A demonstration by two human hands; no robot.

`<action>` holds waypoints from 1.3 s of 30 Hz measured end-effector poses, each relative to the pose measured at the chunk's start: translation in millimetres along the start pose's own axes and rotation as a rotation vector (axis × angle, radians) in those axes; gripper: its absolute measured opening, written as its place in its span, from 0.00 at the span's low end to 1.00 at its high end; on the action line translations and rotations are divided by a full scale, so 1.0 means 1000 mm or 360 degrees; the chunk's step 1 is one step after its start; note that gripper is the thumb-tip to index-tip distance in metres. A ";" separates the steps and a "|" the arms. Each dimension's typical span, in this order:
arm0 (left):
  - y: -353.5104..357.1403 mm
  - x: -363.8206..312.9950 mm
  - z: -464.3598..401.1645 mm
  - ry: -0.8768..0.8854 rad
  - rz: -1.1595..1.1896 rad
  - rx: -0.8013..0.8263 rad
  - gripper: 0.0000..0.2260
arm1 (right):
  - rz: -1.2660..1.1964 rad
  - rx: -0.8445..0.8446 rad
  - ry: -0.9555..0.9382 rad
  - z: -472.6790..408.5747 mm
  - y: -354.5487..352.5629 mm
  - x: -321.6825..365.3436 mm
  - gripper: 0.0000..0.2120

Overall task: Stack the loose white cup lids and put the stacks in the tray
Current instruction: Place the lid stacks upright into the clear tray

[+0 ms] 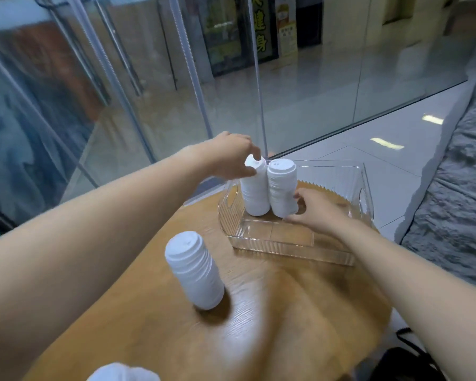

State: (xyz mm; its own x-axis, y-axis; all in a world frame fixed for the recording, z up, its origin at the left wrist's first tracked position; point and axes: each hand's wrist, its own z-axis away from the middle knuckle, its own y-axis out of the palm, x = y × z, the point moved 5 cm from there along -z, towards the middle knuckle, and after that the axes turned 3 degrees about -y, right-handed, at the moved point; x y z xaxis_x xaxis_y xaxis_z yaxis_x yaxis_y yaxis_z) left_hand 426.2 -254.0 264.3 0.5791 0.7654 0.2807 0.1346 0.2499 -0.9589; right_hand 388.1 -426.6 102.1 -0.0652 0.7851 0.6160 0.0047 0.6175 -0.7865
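White lids are gathered in tall stacks, each with its long axis nearly upright and the lid tops facing up. Two stacks stand inside the clear tray [291, 247] near the middle of the frame, touching each other side by side. The left stack [254, 188] leans a little to the left at its top, where the left hand [232, 158] grips it with thumb and fingers curled around the uppermost lids. The right stack [282, 188] is held low on its side by the right hand [313, 209], fingers bent around it. A third stack [194, 270] stands free on the wooden table [272, 312] in the lower left part, tilted slightly to the left. More white lids [123, 372] show at the bottom edge, blurred.
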 end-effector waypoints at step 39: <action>0.164 0.033 0.199 -0.0369 0.0742 -0.0031 0.49 | -0.0236 -0.0046 -0.0209 0.091 0.225 0.095 0.35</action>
State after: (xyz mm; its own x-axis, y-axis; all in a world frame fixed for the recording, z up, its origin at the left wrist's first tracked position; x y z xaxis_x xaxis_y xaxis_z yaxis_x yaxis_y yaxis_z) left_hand 307.5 -70.0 124.5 0.3883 0.9045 -0.1766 -0.0790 -0.1582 -0.9842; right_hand 292.0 -217.8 -20.0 -0.1967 0.6737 0.7124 0.0140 0.7284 -0.6850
